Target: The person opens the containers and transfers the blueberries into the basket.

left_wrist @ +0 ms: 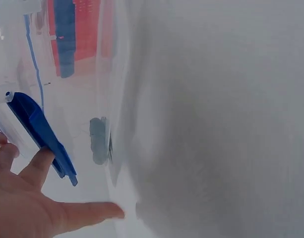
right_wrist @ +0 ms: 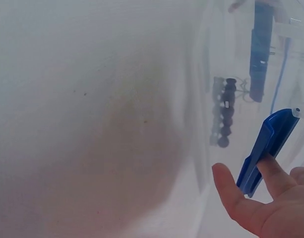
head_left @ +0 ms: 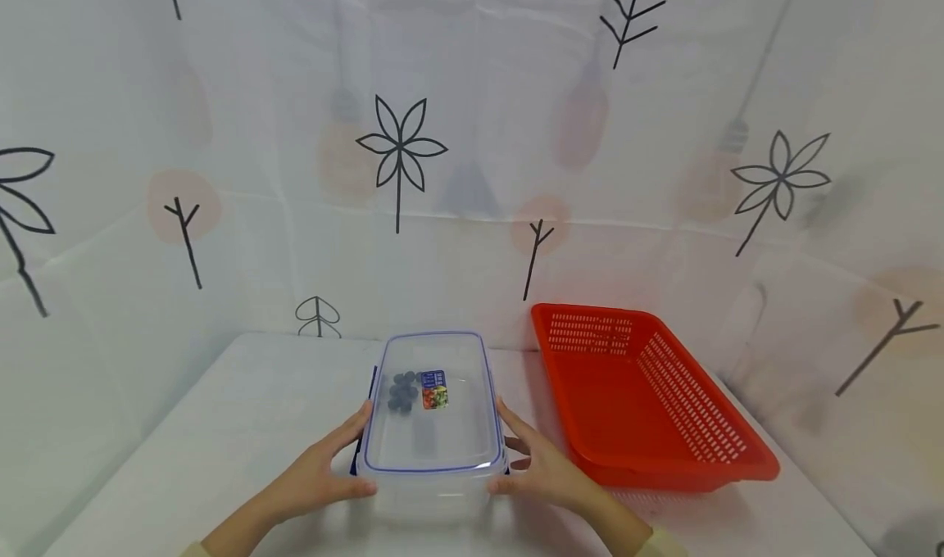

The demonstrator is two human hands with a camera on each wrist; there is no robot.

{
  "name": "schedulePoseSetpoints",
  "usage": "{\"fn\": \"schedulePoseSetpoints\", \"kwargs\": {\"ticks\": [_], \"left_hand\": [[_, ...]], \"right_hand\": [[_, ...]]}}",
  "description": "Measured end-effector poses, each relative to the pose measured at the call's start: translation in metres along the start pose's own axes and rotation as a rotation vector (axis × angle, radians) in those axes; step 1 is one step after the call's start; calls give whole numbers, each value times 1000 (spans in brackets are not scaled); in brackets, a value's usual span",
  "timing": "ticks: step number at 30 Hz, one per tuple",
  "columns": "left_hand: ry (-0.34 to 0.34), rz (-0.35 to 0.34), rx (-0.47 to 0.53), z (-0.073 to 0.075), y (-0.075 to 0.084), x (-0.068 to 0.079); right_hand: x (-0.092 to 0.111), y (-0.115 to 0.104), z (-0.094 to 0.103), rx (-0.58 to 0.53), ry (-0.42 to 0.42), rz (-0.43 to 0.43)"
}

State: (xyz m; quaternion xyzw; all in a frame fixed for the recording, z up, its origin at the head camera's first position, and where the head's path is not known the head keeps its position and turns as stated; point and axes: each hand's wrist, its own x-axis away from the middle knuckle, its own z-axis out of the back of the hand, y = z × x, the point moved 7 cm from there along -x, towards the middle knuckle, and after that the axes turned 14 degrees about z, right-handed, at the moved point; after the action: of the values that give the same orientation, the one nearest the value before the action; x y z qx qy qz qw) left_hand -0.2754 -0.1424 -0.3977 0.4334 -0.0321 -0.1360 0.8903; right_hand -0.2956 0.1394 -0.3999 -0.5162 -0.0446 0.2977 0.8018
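Lidded box (head_left: 435, 430) btwn L+R fingers (head_left: 348, 433).

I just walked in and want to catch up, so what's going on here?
A person has both hands at a clear lidded container. The left hand touches the left blue latch and the right hand the right blue latch; both latches slant outward rather than lying flat against the walls. The lid sits on top, and a small cluster of dark round pieces shows inside. A red basket stands to the right on the white table.
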Motion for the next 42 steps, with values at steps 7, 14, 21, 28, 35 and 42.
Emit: {"fn": "schedulePoseSetpoints", "kwargs": {"ticks": [7, 14, 21, 28, 35, 42], "left_hand": [[12, 14, 65, -1, -5, -3], [25, -19, 108, 5, 0, -7], [23, -14, 103, 6, 0, -8], [70, 12, 116, 11, -3, -8], [136, -66, 99, 26, 11, -4], [138, -124, 129, 40, 18, 0]], "right_hand": [[0, 0, -1, -28, 14, -17], [-3, -3, 1, -9, 14, 8], [-5, -8, 3, 23, 3, 27], [-8, -16, 5, 91, -15, 99], [-7, -24, 6, 139, 12, 93], [-11, -33, 1, 133, 25, 87]]}}
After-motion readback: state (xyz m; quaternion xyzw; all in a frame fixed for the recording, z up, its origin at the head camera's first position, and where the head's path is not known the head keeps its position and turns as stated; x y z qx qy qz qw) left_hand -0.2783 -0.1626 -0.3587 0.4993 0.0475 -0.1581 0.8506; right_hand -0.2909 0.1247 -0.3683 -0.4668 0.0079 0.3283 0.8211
